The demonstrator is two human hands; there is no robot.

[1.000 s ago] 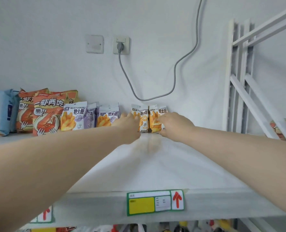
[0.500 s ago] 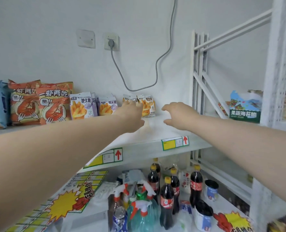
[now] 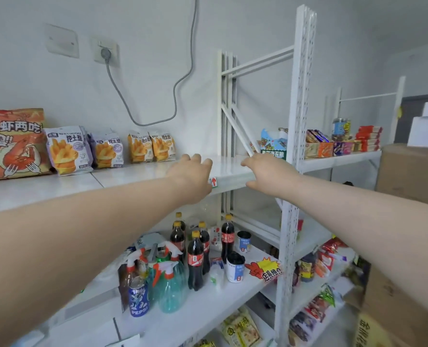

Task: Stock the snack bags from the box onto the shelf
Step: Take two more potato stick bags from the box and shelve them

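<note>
Both hands have drawn back from the snack bags (image 3: 151, 147), which stand upright at the rear of the shelf (image 3: 122, 177), left of them. Our left hand (image 3: 191, 175) and right hand (image 3: 265, 174) hover loosely curled, empty; the cardboard box (image 3: 398, 306) sits low right, nearer our right.

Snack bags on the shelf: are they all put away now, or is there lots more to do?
Done: two small orange bags stand at the back of the top shelf, beside the purple bags. In hand: nothing; the left hand and right hand hover empty over the shelf's front. Left: bare shelf right of the bags; the cardboard box hides its contents.
</note>
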